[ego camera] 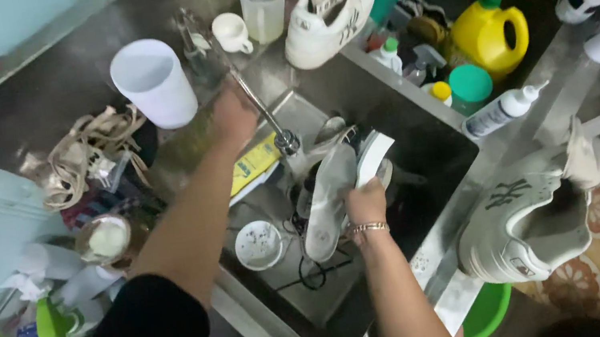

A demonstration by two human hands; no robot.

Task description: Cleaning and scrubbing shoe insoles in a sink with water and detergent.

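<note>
My right hand [365, 204], with a bracelet at the wrist, grips a white shoe [327, 196] sole-up over the steel sink [351, 87], under the spout of the tap [269, 121]. My left hand [232, 115] reaches to the base of the tap at the back of the sink. Whether water runs is unclear. A small round dish [259, 244] lies in the sink bottom.
Another white shoe [330, 15] stands behind the sink and one [531, 215] rests on its right rim. A white cup [154, 83], measuring jug [262, 2], mug [232, 33], laces [83, 156], yellow jug [490, 32] and bottles [503, 110] crowd the counter.
</note>
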